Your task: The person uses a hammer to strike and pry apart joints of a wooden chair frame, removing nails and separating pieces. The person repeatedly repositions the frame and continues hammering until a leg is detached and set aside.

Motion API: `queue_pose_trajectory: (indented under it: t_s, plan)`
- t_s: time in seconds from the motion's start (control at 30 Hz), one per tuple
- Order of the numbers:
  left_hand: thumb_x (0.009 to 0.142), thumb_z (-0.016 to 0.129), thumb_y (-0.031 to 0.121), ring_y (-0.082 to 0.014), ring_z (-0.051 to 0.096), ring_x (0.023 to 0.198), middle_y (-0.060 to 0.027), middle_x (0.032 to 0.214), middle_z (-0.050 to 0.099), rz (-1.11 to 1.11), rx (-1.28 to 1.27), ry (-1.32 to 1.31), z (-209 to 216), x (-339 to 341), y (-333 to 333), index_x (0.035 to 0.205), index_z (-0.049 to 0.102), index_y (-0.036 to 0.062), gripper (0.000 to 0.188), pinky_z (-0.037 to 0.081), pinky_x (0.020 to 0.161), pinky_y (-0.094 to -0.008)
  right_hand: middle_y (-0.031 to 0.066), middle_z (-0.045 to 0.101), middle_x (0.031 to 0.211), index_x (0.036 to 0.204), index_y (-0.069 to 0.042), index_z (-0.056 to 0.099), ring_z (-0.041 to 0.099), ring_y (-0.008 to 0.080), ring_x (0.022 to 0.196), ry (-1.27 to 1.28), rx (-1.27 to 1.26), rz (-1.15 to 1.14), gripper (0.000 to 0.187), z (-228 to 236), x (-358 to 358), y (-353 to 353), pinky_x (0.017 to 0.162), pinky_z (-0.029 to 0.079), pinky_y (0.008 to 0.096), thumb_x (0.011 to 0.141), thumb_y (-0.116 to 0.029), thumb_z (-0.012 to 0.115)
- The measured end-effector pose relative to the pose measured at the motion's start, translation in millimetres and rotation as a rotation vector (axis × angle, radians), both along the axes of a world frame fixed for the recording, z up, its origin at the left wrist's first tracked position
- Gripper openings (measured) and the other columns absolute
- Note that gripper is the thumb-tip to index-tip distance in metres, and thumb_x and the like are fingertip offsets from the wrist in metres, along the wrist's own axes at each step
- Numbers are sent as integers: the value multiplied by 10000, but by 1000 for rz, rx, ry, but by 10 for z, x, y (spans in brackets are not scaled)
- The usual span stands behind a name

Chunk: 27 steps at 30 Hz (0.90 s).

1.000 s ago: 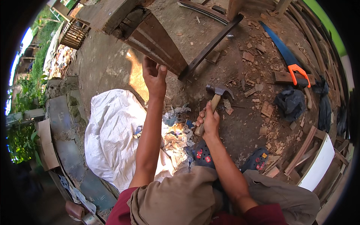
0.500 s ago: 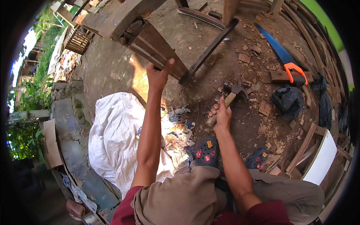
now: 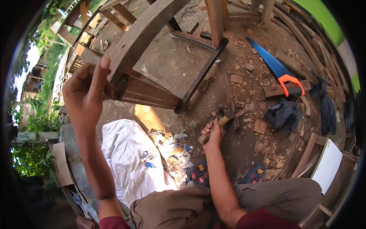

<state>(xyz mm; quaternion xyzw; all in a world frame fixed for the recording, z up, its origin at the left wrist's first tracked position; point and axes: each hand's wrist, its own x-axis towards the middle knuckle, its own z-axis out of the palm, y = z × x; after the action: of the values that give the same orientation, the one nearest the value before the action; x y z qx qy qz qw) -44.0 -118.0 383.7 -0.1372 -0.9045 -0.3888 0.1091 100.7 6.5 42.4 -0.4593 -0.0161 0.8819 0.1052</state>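
Weathered grey-brown wood, in the form of a thick beam (image 3: pixel 152 32), runs just beside a person's left hand (image 3: pixel 88 89), its fingers curled and thumb raised; whether they pinch anything cannot be told. The right hand (image 3: pixel 213 134) is wrapped firmly around the handle of a hammer (image 3: pixel 223 121). From that right-hand grip, the beam lies ahead and to the left, with the left hand much the nearer. The hammer's long axis slants forward and rightward, its head beyond the fist, pointing away from the beam's near end. A brown leg (image 3: pixel 152 91) extends from that end toward a dark batten (image 3: pixel 202 74), ahead-left of the right hand. Blur softens the left fingers, hiding any contact with the wood; shadow obscures the joint, the beam's far end is cut off, and the dark hammer head's outline is indistinct.
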Motion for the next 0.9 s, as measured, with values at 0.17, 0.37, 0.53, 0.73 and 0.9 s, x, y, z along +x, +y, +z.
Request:
queue_pose_trajectory:
  t_s: [0.17,0.37,0.53,0.73,0.9]
  plan:
    - [816,776,514,-366,665,1037,-231,1210,627,-180,-533,300,-39,-999,843,1351,486,-6,800,548,874,-481,-44,451,717,904,-142,483,443,55,577,-57,-115,22,171,257,-158,193,518,408,241,1016,-245,562]
    - [760,809,461,-423,645,1071,-260,1180,626,-22,-684,-193,9,-1271,1335,1347,439,-18,843,508,914,-485,-46,449,702,870,-129,462,457,50,589,-67,-98,-107,176,529,-777,1018,527,423,226,1009,-211,532]
    - [762,812,407,-430,638,1052,-266,1164,616,-12,-621,-289,54,-1276,1480,1293,446,-18,772,505,880,-500,-7,447,704,874,-111,444,437,100,589,-123,60,-344,361,204,-1828,1921,513,400,253,1054,-423,446]
    - [751,784,333,-413,602,1065,-240,1124,599,6,-595,-310,99,-1346,1419,1267,467,-36,709,492,897,-490,-3,436,650,834,-82,436,393,113,529,-113,-87,84,430,625,-2640,1910,465,369,262,1066,-441,390]
    - [742,783,329,-405,591,1036,-231,1120,583,-19,-565,-266,55,-1364,1367,1261,467,-38,711,495,873,-480,-10,438,666,862,-87,431,385,97,515,-334,50,-48,397,849,-2722,1737,451,366,263,1065,-427,393]
